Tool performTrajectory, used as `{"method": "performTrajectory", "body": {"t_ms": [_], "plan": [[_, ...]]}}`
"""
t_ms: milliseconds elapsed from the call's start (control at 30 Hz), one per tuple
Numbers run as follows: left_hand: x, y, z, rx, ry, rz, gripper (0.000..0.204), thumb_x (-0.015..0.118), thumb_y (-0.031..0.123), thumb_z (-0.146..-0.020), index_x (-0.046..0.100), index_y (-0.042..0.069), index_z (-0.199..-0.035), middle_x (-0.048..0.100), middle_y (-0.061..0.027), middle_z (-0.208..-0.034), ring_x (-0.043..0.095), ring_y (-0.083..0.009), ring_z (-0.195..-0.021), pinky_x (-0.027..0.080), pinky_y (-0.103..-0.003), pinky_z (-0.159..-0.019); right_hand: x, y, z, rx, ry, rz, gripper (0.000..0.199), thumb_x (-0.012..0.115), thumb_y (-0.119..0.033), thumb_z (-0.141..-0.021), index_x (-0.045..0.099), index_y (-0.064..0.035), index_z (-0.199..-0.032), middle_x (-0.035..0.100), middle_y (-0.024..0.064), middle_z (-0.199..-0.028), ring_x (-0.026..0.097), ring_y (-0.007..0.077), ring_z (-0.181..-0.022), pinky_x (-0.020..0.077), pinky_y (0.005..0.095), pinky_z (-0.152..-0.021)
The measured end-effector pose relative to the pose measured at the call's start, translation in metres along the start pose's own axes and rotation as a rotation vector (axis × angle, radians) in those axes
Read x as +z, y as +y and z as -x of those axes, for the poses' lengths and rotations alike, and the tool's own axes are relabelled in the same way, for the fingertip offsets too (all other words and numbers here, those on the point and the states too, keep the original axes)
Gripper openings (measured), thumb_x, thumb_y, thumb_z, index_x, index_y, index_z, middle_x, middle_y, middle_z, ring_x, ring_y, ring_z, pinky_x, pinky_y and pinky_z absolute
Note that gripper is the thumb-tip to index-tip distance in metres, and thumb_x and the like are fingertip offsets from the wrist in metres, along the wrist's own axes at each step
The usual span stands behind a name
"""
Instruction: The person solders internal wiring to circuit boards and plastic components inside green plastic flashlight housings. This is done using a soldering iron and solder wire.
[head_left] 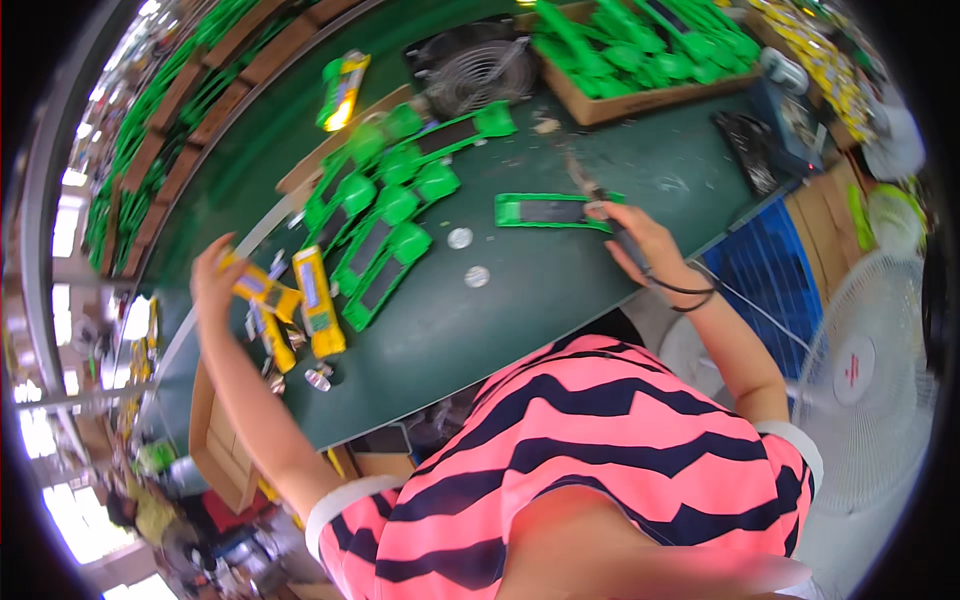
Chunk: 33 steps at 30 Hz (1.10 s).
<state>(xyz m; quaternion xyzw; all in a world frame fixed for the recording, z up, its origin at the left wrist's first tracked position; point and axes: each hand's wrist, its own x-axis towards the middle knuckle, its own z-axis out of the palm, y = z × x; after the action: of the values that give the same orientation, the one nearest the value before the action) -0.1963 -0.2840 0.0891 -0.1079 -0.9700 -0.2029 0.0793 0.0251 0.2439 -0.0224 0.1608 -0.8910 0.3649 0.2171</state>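
Observation:
My right hand (645,240) is closed around a soldering iron (628,240), its tip pointing away over the bench. Its black cord loops back by my wrist. Beneath the tool lies a green plastic casing (550,211) with a dark panel along its middle. On the left, my left hand (212,283) has its fingers at the end of a yellow casing (264,290) and seems to grip it; motion blurs this a little. Another yellow casing (318,305) rests just right of it. Several green casings (385,275) lie in an overlapping group between my hands.
Two small round silvery discs (460,238) lie mid-bench. A metal-grilled fan (483,75) stands at the back beside a cardboard box (640,103) heaped with green parts. A black pouch (745,150) is at the right, and a large white fan (860,375) stands beyond the bench edge.

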Motion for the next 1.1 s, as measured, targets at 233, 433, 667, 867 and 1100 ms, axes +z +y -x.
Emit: {"method": "performTrajectory", "body": {"t_ms": [233,433,667,867,1100], "plan": [[-0.046,0.123,0.086,0.007,0.128,0.256,0.017,0.061,0.002,-0.074,0.056,0.002,-0.091,0.055,-0.0054,-0.087,0.052,-0.0139,-0.082,0.044,-0.027,-0.073,0.013,0.007,0.008,-0.034,0.022,0.016,0.047,0.052,0.003,-0.074,0.046,-0.0106,-0.118,0.058,0.0103,-0.101,0.059,0.0246,-0.090,0.0476,0.0300,-0.076],[0.123,0.200,0.174,-0.304,0.117,0.848,0.017,0.064,0.002,-0.071,0.058,0.004,-0.087,0.056,-0.0041,-0.082,0.049,-0.0100,-0.075,0.041,-0.024,-0.069,0.015,0.000,0.017,0.118,0.046,-0.210,0.053,0.055,0.009,-0.071,0.044,-0.0092,-0.120,0.060,0.0094,-0.107,0.060,0.0254,-0.094,0.0469,0.0276,-0.079],[0.143,0.244,0.186,0.177,0.560,-0.011,0.043,0.074,0.006,-0.063,0.055,0.004,-0.102,0.050,-0.0116,-0.104,0.045,-0.0282,-0.102,0.035,-0.038,-0.087,0.008,-0.011,0.025,0.166,0.096,-0.132,0.041,0.051,0.006,-0.080,0.041,-0.0052,-0.118,0.061,0.0115,-0.105,0.061,0.0237,-0.093,0.0469,0.0271,-0.078],[0.126,0.291,0.167,0.599,0.091,0.205,0.020,0.071,0.006,-0.060,0.065,0.009,-0.078,0.056,-0.0036,-0.081,0.049,-0.0252,-0.081,0.040,-0.035,-0.071,0.014,-0.017,0.030,0.161,0.117,-0.102,0.040,0.051,0.005,-0.079,0.042,-0.0056,-0.116,0.063,0.0095,-0.103,0.062,0.0253,-0.091,0.0478,0.0284,-0.075],[0.178,0.288,0.154,0.482,-0.209,0.365,0.009,0.066,0.005,-0.068,0.064,0.007,-0.077,0.054,-0.0071,-0.090,0.052,-0.0245,-0.082,0.041,-0.034,-0.071,0.015,-0.018,0.028,0.211,0.096,-0.229,0.039,0.051,0.006,-0.080,0.042,-0.0057,-0.116,0.063,0.0092,-0.102,0.062,0.0244,-0.088,0.0485,0.0277,-0.072]]}}
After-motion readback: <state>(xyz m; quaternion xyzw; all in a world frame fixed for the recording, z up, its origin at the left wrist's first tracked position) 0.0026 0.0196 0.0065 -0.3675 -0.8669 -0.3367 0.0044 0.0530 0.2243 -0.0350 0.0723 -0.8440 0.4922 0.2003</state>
